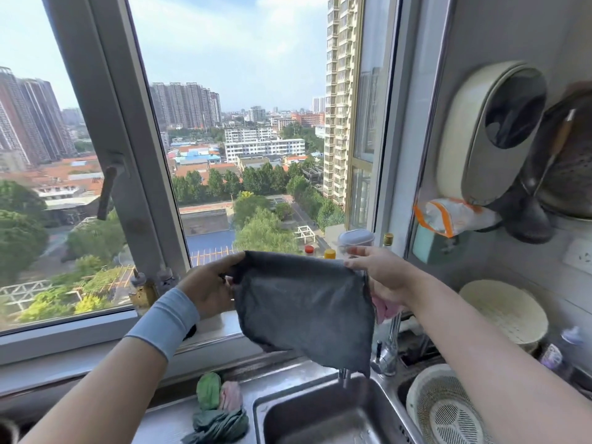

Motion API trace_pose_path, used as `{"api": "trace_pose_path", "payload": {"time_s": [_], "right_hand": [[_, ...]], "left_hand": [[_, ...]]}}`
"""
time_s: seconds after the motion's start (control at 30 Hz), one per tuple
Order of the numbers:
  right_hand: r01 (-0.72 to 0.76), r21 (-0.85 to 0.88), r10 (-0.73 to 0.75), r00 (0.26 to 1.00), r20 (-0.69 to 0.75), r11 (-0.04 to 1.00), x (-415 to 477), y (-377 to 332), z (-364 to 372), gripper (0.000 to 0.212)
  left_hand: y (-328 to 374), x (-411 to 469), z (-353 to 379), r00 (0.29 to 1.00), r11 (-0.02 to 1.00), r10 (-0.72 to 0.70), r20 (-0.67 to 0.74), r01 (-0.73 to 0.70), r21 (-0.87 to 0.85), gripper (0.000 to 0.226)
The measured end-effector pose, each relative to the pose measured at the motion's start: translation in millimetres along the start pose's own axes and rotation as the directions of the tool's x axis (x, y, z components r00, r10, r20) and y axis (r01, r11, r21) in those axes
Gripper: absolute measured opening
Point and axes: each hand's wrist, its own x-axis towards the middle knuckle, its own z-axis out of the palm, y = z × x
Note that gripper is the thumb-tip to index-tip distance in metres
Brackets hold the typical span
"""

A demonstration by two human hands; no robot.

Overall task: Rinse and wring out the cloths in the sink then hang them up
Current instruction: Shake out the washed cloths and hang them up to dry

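Window (105,91) fills the wall behind the sink (320,418), city beyond. All positions below are relative to the sink.

Above its back edge: grey cloth (304,302), opened flat like a sheet, top hem running left-right, lowest corner dangling over the right rear of the basin.

Up and left of the sink: left grip (208,286), thumb and fingers pinching the cloth's top-left corner, pale wrist sleeve on that arm. Over the sink's right rear corner: right grip (381,274), pinching the top-right corner.

In the basin right of the sink: colander (448,411). Just left of the sink, on the bench (166,421): cloth bundle (217,408), green, pink and dark green, by the look not yet rinsed. At the sink's right rear: tap (387,347), can't tell if it's running. Above the tap, under the right grip: pink scrap (382,310), can't tell if held or draped.

Judgement: the grey one looks wrung and shaken out, ready to hang. Key relation: its long axis spans grip to grip, parallel to the sink's back edge, so neither hand is nearer. No free rail or hook that I can pick out, so hang target unknown. Keep the hem taut in transit or it folds
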Motion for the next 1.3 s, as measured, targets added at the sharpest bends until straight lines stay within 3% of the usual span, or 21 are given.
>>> {"api": "trace_pose_path", "payload": {"time_s": [0.07,0.13,0.17,0.2,0.27,0.33,0.43,0.53,0.67,0.73,0.83,0.87,1.0,1.07,1.13,1.17,1.23,1.3], "right_hand": [[-0.017,0.083,0.012,0.998,0.054,0.996,-0.4,-1.3,-3.6,0.046],[0.022,0.106,-0.022,1.000,0.005,0.994,1.7,-0.3,-2.3,0.047],[0.045,0.067,-0.042,0.998,-0.049,0.997,3.0,1.4,0.5,0.044],[0.062,-0.022,-0.065,0.992,-0.110,0.998,3.4,3.1,3.8,0.041],[0.067,-0.259,-0.117,0.976,-0.184,0.963,1.9,6.6,11.9,0.040],[0.092,-0.460,-0.189,0.967,-0.169,0.883,-0.1,9.2,19.4,0.045],[0.175,-0.528,-0.280,0.952,-0.126,0.831,0.1,9.6,30.3,0.048],[0.157,-0.299,-0.193,0.976,-0.097,0.941,1.1,8.1,37.5,0.048],[0.124,-0.177,-0.120,0.992,0.035,0.976,-2.4,2.4,33.2,0.086],[0.084,-0.110,-0.080,0.996,0.041,0.990,-4.1,-0.2,30.9,0.080],[0.086,-0.227,-0.096,0.995,-0.033,0.970,-3.5,1.1,34.5,0.060],[0.089,-0.257,-0.105,0.993,-0.047,0.962,-3.4,1.5,37.3,0.056],[0.099,-0.216,-0.119,0.990,-0.078,0.971,-0.9,3.1,45.8,0.051],[0.129,-0.396,-0.184,0.977,-0.106,0.909,-0.4,2.0,46.7,0.051],[0.142,-0.629,-0.261,0.960,-0.102,0.764,-2.7,0.0,48.8,0.049],[0.151,-0.664,-0.288,0.952,-0.101,0.733,-4.4,-1.6,50.3,0.043],[0.175,-0.658,-0.315,0.944,-0.099,0.733,-7.1,-3.7,49.1,0.026],[0.196,-0.560,-0.279,0.958,-0.067,0.805,-13.5,-4.1,43.2,0.012]], "left_hand": [[0.5,-3.0,-4.0,0.997,0.999,0.035,0.066,-0.035,-0.005,0.071],[2.0,-1.4,-4.4,0.999,0.996,0.031,-0.038,-0.028,0.088,0.094],[3.5,-1.5,-3.5,0.991,0.977,0.025,-0.133,0.004,0.212,0.099],[4.8,-0.7,-2.4,0.971,0.918,0.046,-0.233,0.050,0.394,0.098],[4.1,3.2,-3.5,0.920,0.646,0.186,-0.346,0.151,0.748,0.091],[1.1,4.4,-1.6,0.890,0.422,0.304,-0.339,0.193,0.886,0.081],[-2.0,5.3,0.1,0.873,0.335,0.388,-0.296,0.165,0.927,0.069],[-3.1,8.5,-5.9,0.873,0.312,0.430,-0.228,0.093,0.946,0.062],[2.1,3.3,-15.4,0.936,0.548,0.336,-0.103,-0.106,0.830,0.068],[9.2,-1.5,-19.5,0.962,0.448,0.275,-0.001,-0.127,0.885,0.078],[15.1,-3.9,-20.9,0.973,0.116,0.225,0.053,-0.081,0.990,0.069],[15.2,-2.7,-19.9,0.966,0.050,0.251,0.062,-0.077,0.996,0.060],[15.6,3.9,-15.8,0.906,-0.029,0.413,0.094,-0.090,0.996,0.042],[20.7,5.9,-15.3,0.901,-0.056,0.420,0.104,-0.088,0.995,0.040],[26.0,5.8,-12.6,0.909,-0.105,0.397,0.126,-0.091,0.990,0.039],[28.2,4.6,-10.8,0.915,-0.119,0.382,0.132,-0.093,0.989,0.037],[32.5,2.3,-8.1,0.924,-0.146,0.361,0.127,-0.079,0.986,0.030],[38.2,1.6,-6.6,0.921,-0.217,0.367,0.129,-0.050,0.975,0.019]]}}
